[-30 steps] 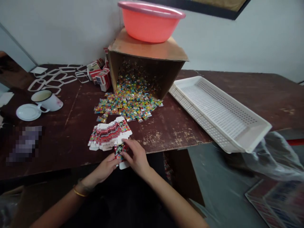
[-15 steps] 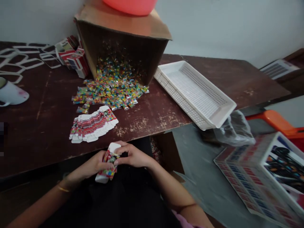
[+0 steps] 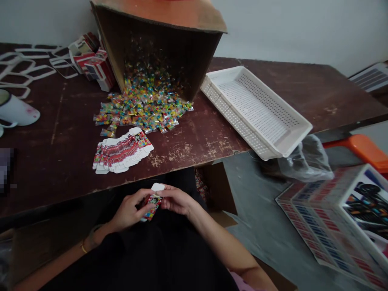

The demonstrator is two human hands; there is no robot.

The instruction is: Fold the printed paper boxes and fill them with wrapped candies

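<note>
Over my lap, just off the table's front edge, both hands hold one small printed candy box (image 3: pixel 154 201). It is red and multicoloured, with a white flap sticking up at the top. My left hand (image 3: pixel 132 208) grips its left side, thumb across the front. My right hand (image 3: pixel 176 200) pinches its upper right by the flap. Ahead on the table lies a fanned stack of flat printed boxes (image 3: pixel 123 151), red with white flaps. Behind it, small clear packets of colourful candies (image 3: pixel 148 107) spill from a cardboard box (image 3: pixel 163 16) lying on its side.
A white perforated tray (image 3: pixel 257 111) overhangs the table's front edge at right. A white mug (image 3: pixel 20 110) and red-and-white cartons (image 3: pixel 97 66) are at left. Below right stand an open cardboard box (image 3: pixel 222 190), an orange stool (image 3: pixel 368 151) and a striped bin (image 3: pixel 327 222) holding dark items.
Both hands have moved slightly right with the candy box. My right hand has shifted to its upper end, and the lower white flap is now mostly hidden. The camera view has tilted down.
</note>
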